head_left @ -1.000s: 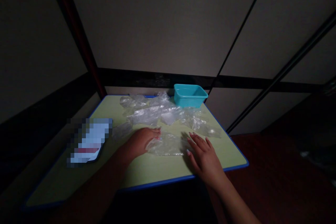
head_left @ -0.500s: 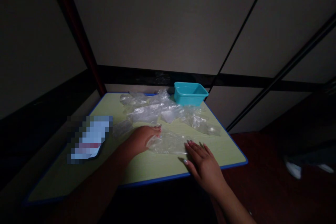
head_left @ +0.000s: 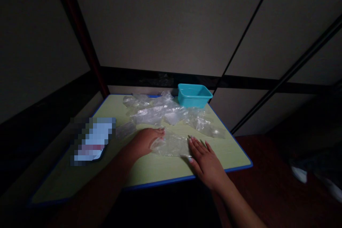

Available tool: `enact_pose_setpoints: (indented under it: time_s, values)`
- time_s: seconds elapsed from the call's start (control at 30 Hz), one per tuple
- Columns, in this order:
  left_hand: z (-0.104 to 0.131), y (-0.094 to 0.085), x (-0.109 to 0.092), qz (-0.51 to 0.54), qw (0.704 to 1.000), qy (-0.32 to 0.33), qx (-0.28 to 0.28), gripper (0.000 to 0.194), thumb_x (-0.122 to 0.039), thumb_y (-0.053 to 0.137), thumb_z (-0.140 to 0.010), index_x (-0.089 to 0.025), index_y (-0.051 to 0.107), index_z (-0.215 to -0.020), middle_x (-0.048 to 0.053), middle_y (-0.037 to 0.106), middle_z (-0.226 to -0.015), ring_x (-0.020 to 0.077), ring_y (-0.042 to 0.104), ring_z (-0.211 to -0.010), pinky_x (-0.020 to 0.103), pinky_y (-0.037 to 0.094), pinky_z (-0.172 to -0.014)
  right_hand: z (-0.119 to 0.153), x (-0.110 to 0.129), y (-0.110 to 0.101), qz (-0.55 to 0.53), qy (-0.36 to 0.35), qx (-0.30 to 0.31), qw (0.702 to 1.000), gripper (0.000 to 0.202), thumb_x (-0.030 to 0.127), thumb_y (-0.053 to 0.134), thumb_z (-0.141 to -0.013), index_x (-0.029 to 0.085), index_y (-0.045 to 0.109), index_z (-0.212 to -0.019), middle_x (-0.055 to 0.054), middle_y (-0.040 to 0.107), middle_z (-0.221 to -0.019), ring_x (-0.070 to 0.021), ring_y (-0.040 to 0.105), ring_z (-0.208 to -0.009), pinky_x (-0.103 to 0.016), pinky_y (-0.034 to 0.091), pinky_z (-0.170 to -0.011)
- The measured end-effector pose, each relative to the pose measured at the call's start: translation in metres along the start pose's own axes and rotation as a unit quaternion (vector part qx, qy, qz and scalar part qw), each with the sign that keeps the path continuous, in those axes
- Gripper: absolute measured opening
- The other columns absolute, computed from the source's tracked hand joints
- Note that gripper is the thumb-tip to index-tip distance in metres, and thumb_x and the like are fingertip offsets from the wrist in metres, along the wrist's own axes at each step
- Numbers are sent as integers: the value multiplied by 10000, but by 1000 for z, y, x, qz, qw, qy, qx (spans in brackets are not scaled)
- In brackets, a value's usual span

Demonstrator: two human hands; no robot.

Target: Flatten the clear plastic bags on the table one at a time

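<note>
A clear plastic bag (head_left: 172, 145) lies spread on the table in front of me. My left hand (head_left: 146, 140) rests at the bag's left end, fingers stretched out to the right; its thumb is mostly hidden. At the right end, my right hand (head_left: 204, 158) lies palm down and open, its fingertips over the bag's edge and the thumb a little apart. Behind the hands, several crumpled clear plastic bags (head_left: 149, 114) form a loose heap, one of them (head_left: 205, 127) reaching out to the right.
A turquoise plastic basket (head_left: 194, 101) stands at the table's back right corner. On the left lies a phone (head_left: 94, 137) with a blurred screen. The pale table (head_left: 160, 174) has a blue edge and stands against a panelled wall (head_left: 160, 25). Another person's shoe (head_left: 299, 174) shows at right.
My right hand has shifted slightly up along the bag's right end, fingers closer together. My left hand stays at the bag's left end. At far right, the other person's feet have moved.
</note>
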State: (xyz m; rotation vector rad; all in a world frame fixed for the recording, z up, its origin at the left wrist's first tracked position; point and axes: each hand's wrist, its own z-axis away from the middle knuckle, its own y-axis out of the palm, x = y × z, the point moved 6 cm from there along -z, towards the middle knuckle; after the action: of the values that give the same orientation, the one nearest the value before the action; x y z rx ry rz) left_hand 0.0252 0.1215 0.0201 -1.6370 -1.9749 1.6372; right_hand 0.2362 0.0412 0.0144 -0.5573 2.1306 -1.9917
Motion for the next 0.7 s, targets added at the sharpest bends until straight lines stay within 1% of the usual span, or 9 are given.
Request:
enact_pose_setpoints:
  time_s: [0.13,0.27,0.43,0.57,0.7]
  values:
    - [-1,0,1,-12,1000,-10,6,332,-146,621,-762,-156,656,-1093,124,632,-1214,247,579,-1147,396,448,-974,4,0,0,1,5,7,1000,595,357,388,-911,115,296,-1447,-145,300,-1480,-255,252,-1382,-515,214,-1120]
    - [-2,0,-1,5,1000,-16,11,328,-164,620,-764,-160,660,-1090,119,630,-1216,239,573,-1156,392,440,-988,7,0,1,8,12,14,1000,613,380,394,-913,119,275,-1455,-142,272,-1491,-255,233,-1388,-519,195,-1124]
    - [-4,-1,0,29,998,-47,4,306,-184,621,-776,-173,673,-1078,104,638,-1205,240,586,-1138,402,440,-991,7,0,2,9,10,1,1000,612,372,408,-910,151,262,-1462,-134,277,-1489,-252,236,-1387,-518,192,-1121]
    - [-6,-1,-1,37,998,-59,7,289,-196,612,-788,-172,683,-1068,98,642,-1197,242,584,-1140,406,437,-998,8,2,4,21,10,13,1000,642,391,403,-907,117,240,-1464,-137,239,-1497,-249,198,-1398,-517,168,-1126]
    - [-11,0,-2,10,998,-61,31,333,-233,565,-824,-168,655,-1138,95,623,-1229,237,575,-1153,395,439,-998,9,2,5,34,8,18,999,657,412,395,-908,97,237,-1462,-132,215,-1504,-242,171,-1405,-500,148,-1137]
